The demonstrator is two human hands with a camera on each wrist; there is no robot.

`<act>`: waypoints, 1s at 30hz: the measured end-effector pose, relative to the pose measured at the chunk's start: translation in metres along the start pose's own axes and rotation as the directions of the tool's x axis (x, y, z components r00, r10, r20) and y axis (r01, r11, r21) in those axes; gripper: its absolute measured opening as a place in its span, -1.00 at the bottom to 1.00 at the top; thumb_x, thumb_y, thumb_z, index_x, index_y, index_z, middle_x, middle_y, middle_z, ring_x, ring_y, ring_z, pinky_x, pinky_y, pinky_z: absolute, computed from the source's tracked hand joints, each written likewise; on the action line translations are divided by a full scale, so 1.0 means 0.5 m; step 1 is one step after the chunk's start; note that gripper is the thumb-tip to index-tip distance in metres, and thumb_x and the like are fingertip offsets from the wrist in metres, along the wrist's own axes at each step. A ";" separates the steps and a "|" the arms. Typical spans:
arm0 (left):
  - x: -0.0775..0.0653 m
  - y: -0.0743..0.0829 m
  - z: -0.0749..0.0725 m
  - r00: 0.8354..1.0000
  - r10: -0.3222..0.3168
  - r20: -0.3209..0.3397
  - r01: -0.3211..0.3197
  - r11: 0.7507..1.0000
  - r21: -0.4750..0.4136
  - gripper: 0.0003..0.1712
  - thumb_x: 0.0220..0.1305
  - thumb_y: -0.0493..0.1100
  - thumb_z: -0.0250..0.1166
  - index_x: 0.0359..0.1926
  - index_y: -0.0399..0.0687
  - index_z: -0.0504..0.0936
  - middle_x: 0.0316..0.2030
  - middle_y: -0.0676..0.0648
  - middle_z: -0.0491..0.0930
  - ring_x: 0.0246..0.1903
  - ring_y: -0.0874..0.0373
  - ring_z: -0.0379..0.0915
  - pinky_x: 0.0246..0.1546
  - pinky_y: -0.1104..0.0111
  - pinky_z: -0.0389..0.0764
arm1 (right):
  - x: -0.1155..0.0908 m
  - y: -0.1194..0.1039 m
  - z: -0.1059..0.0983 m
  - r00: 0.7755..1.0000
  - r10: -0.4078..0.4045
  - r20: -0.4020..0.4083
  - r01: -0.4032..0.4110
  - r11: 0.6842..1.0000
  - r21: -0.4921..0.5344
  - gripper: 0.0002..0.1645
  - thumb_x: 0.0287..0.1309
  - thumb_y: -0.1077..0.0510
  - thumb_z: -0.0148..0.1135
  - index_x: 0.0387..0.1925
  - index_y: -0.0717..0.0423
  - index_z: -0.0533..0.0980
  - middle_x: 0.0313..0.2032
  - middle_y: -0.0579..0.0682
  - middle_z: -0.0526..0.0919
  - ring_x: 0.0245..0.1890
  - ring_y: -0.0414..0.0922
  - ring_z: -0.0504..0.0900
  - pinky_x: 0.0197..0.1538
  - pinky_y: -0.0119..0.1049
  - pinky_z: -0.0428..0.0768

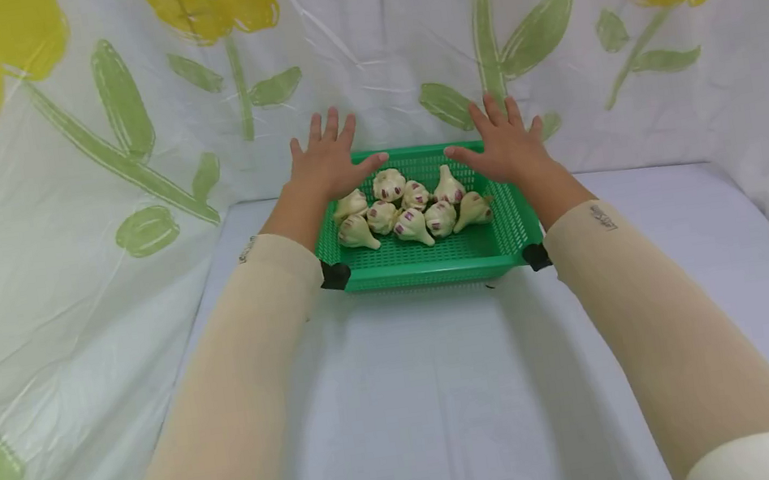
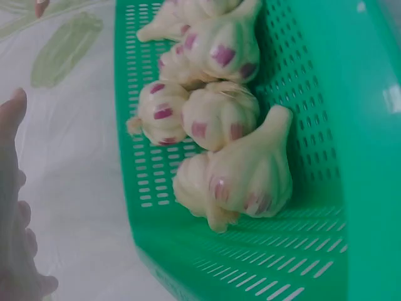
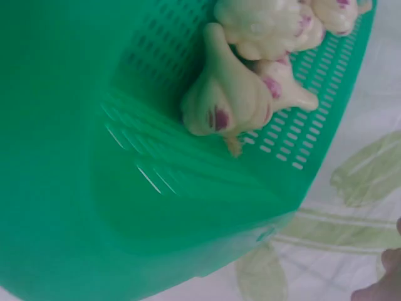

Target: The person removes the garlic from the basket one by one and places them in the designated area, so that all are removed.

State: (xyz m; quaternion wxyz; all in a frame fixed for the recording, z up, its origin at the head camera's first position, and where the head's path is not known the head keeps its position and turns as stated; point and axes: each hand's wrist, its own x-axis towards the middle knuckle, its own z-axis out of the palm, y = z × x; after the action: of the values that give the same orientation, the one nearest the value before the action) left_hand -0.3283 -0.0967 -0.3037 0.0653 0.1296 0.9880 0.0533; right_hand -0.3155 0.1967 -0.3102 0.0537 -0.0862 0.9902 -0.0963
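A green plastic basket [image 1: 433, 272] with slotted walls stands on the table, holding several white garlic bulbs [image 1: 412, 226] with purple patches. My left hand [image 1: 328, 164] is over its far left corner, fingers spread and straight, thumb pointing inward. Over the far right corner is my right hand [image 1: 506, 147], likewise spread and holding nothing. Whether either hand touches the rim cannot be told. The left wrist view shows garlic bulbs [image 2: 250, 169] lying inside against the slotted floor and wall. In the right wrist view, another garlic bulb [image 3: 225, 94] lies near the basket's corner.
A pale cloth covers the table [image 1: 407, 401]. Behind it hangs a white sheet [image 1: 358, 55] printed with yellow flowers and green leaves, close to the basket's far side. The same sheet runs along both sides of the table.
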 end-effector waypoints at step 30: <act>-0.208 -0.141 0.149 0.984 0.125 -0.126 -0.168 0.886 -0.432 0.04 0.21 0.49 0.13 0.55 0.10 0.08 0.57 0.14 -0.18 0.55 0.04 -0.27 0.45 -0.11 0.07 | -0.108 0.030 0.098 0.977 -0.206 0.047 0.178 0.920 0.350 0.08 0.33 -0.35 0.02 0.58 0.01 -0.23 0.58 0.02 -0.35 0.56 0.13 -0.37 0.45 0.35 -0.12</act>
State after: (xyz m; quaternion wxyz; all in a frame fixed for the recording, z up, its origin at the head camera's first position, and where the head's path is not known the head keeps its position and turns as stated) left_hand -0.2356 -0.1850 -0.3739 0.0418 0.1829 0.9396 0.2863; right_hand -0.2592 0.2122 -0.3564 0.0990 -0.1761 0.9418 -0.2687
